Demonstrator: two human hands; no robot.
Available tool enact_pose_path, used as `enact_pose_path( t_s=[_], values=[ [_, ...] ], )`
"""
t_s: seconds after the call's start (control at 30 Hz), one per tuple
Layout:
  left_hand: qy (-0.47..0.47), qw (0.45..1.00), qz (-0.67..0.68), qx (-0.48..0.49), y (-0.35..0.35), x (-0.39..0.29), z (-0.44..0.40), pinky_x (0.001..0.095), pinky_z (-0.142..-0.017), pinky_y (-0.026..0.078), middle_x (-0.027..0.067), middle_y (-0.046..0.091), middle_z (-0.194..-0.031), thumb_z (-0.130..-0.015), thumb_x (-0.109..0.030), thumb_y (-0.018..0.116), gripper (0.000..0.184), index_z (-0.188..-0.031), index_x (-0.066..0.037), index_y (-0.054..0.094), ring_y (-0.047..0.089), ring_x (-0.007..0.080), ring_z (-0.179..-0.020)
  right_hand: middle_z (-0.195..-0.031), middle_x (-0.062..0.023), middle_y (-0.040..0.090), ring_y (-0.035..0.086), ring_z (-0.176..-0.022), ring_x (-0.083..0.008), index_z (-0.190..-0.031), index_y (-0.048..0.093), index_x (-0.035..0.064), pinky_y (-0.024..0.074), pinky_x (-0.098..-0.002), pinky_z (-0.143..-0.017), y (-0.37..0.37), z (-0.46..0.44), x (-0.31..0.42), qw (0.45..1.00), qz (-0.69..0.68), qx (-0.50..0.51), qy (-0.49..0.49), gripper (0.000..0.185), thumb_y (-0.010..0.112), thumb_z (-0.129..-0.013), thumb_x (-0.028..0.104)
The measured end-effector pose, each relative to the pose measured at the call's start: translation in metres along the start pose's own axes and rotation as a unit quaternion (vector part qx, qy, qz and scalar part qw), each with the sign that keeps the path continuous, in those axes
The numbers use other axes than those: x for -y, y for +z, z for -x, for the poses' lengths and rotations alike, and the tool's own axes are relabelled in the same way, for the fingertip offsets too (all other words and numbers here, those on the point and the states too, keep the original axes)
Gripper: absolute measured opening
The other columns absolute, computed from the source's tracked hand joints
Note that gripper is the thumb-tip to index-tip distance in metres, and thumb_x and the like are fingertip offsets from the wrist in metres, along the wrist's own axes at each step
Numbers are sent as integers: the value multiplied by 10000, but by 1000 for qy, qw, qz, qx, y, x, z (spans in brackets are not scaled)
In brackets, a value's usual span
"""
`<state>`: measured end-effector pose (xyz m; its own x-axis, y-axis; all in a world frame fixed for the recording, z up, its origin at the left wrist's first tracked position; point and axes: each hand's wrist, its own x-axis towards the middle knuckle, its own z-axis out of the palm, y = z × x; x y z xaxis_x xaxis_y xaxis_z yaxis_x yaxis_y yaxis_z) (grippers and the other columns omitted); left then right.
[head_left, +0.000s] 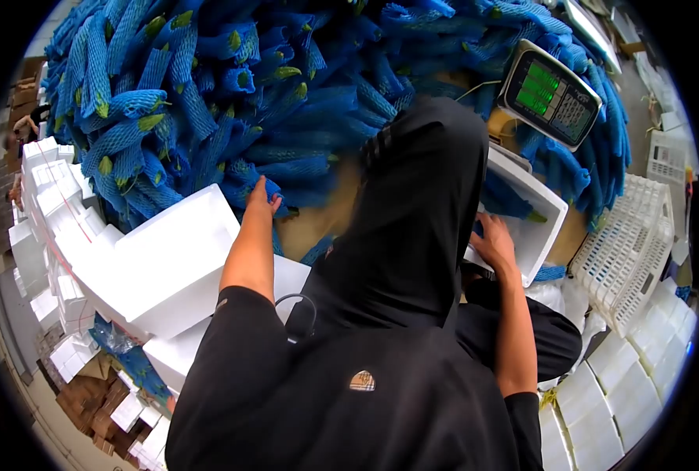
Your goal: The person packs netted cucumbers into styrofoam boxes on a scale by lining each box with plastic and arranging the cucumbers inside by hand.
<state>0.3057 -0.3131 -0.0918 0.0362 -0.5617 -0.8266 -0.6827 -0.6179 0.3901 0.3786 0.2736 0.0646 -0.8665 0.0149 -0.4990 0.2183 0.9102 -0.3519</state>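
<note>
My left hand reaches into the near edge of a large pile of long green-tipped vegetables in blue foam nets. Its fingers are closed on the end of one netted vegetable. At the right, my right hand is at the near side of a white foam box, partly behind my raised knee. Something blue, like a net sleeve, shows between its thumb and forefinger. Another blue-netted vegetable with a green tip lies inside the box. My knee hides the box's left part.
A scale display with lit green digits stands beyond the box. White foam boxes stand at my left, with more stacked behind. A white plastic crate is at the right, near rows of pale boxes.
</note>
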Motion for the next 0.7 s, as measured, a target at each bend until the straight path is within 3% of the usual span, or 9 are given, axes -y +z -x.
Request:
enact_pose_path(
  t_s=[0.13, 0.17, 0.23, 0.27, 0.37, 0.4, 0.57, 0.63, 0.7],
  values=[
    [43, 992, -119, -8, 5, -7, 28, 515, -917, 588, 130, 677, -1225, -810, -489, 876, 721, -1317, -56, 604, 709, 314, -916, -1341, -197, 654, 616, -1219, -375, -1419, 598, 66, 487, -431, -1045, -1, 14, -7, 994, -113, 3, 0, 558, 751, -924, 273],
    [90, 958, -273, -10, 3, -16, 41, 494, -897, 598, 133, 690, -1166, -813, -492, 872, 686, -1273, -46, 625, 714, 308, -869, -1342, -192, 658, 629, -1212, -350, -1434, 587, 61, 491, -416, -1041, -2, 17, -10, 987, -157, 5, 14, 554, 744, -943, 263],
    [174, 814, -554, -11, -3, -34, 55, 452, -855, 616, 138, 715, -1047, -819, -496, 862, 627, -1186, -27, 668, 724, 297, -776, -1328, -177, 666, 646, -1186, -298, -1456, 569, 52, 499, -388, -1026, -6, 20, -13, 968, -246, 17, 45, 544, 731, -974, 244],
    [181, 817, -547, -16, -3, -36, 31, 430, -874, 615, 175, 726, -1078, -813, -540, 844, 611, -1123, -31, 707, 752, 307, -803, -1313, -169, 671, 650, -1166, -271, -1463, 563, 49, 503, -375, -1017, -9, 19, -12, 954, -292, 26, 59, 538, 727, -985, 234],
    [131, 919, -370, -36, 18, -10, 38, 464, -958, 585, 217, 723, -1138, -802, -537, 851, 692, -1257, -48, 671, 762, 363, -848, -1276, -136, 677, 639, -1124, -198, -1473, 549, 32, 506, -339, -1001, -16, 19, -10, 936, -344, 31, 63, 511, 703, -1016, 204],
    [124, 938, -313, -89, 29, 1, 27, 469, -952, 590, 254, 709, -1136, -799, -512, 859, 822, -1375, -3, 568, 756, 383, -874, -1276, -137, 677, 639, -1125, -198, -1472, 548, 28, 505, -338, -1003, -16, 20, -9, 935, -348, 33, 64, 512, 702, -1018, 206],
    [243, 829, -453, -219, 37, -7, 41, 386, -731, 636, 225, 697, -1063, -809, -440, 876, 850, -1374, 61, 484, 736, 320, -849, -1281, -142, 678, 631, -1140, -189, -1470, 546, 21, 498, -330, -1010, -20, 28, -3, 925, -373, 39, 55, 501, 687, -1032, 219],
    [259, 867, -373, -207, 42, -12, 49, 371, -705, 635, 206, 700, -1053, -803, -418, 887, 803, -1334, 45, 501, 730, 308, -842, -1283, -147, 679, 629, -1147, -190, -1469, 547, 19, 494, -330, -1015, -11, 29, -6, 914, -400, 48, 53, 498, 682, -1036, 225],
    [199, 956, -197, -85, 55, -19, 26, 377, -713, 634, 188, 707, -1049, -794, -398, 902, 758, -1304, 9, 517, 726, 307, -840, -1288, -151, 678, 626, -1163, -194, -1469, 545, 13, 486, -330, -1026, -7, 30, -8, 915, -396, 61, 53, 498, 679, -1039, 225]
  ],
)
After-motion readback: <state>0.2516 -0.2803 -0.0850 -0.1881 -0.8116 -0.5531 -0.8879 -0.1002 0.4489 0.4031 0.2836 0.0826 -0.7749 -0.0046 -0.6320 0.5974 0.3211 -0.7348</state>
